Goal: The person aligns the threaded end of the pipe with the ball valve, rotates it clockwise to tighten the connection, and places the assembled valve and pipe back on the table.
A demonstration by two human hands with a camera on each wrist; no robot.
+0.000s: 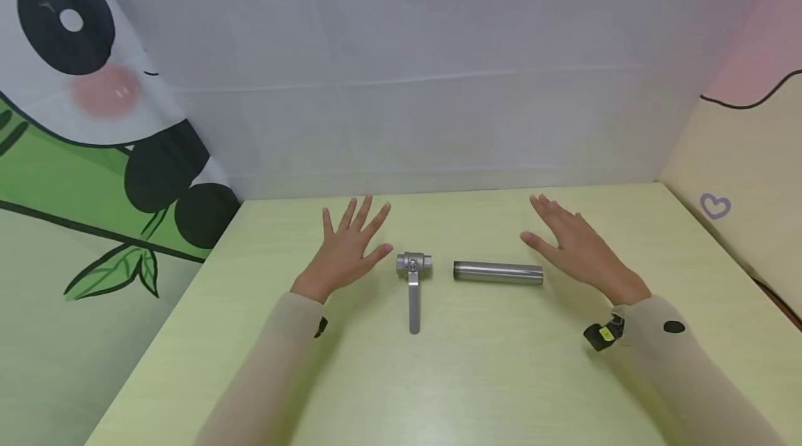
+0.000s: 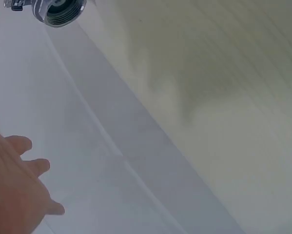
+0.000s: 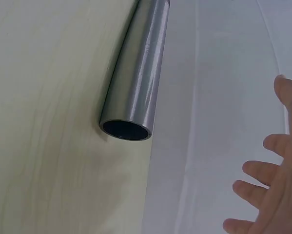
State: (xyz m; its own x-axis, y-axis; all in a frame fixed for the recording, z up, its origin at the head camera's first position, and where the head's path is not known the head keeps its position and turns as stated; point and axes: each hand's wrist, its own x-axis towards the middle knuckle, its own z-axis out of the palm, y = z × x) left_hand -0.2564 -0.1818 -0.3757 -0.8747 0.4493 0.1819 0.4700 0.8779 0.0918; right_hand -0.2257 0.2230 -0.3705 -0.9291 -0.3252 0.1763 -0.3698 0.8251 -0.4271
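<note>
A steel ball valve [image 1: 413, 266] lies on the table, its grey lever handle pointing toward the person. In the left wrist view the valve's threaded opening [image 2: 63, 13] shows at the top edge. To the valve's right a short steel pipe [image 1: 499, 273] lies crosswise; its hollow near end [image 3: 126, 129] faces the right wrist camera. The left hand [image 1: 343, 252] is spread left of the valve, fingers apart and holding nothing. Beyond the pipe's right end, the right hand [image 1: 579, 250] has its fingers extended and is also holding nothing.
The pale yellow table [image 1: 438, 390] meets a white cloth wall [image 1: 407, 84] at the back. A cartoon-printed panel [image 1: 75, 174] stands along the left side, and a beige and pink panel [image 1: 752, 168] along the right. Each wrist wears a dark strapped device [image 1: 603, 335].
</note>
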